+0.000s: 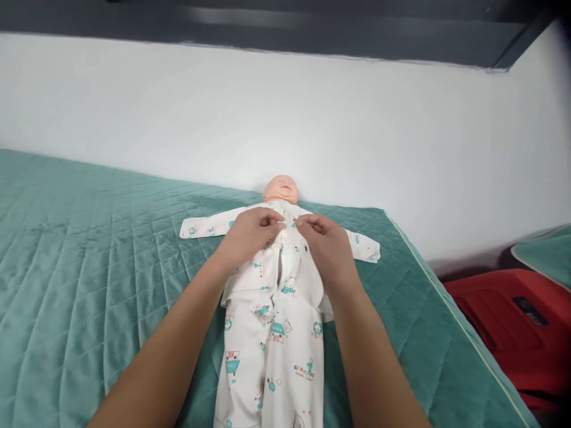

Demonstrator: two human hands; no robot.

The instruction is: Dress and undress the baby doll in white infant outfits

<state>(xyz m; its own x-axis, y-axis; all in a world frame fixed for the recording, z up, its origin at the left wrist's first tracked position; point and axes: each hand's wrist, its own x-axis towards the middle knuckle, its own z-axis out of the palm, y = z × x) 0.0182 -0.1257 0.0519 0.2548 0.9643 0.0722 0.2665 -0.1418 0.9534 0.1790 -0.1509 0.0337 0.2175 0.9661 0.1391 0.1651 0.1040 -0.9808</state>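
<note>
A baby doll (281,189) lies on its back, head toward the wall. It wears a white printed long-sleeved top (255,268) and matching trousers (273,362). Both sleeves are spread out sideways. The front of the top meets at the chest and parts lower down. My left hand (256,230) pinches the front edge of the top near the chest, thumb and finger together. Opposite it, my right hand (325,241) is closed in a pinch on the other side of the front. Any fastener between the fingertips is too small to make out.
A green quilted cover (111,267) lies under the doll, its piped edge running down on the right. Behind stands a white wall (250,113) with a dark ledge (312,35) above. A red object (513,321) and another green cloth (546,252) are at the right.
</note>
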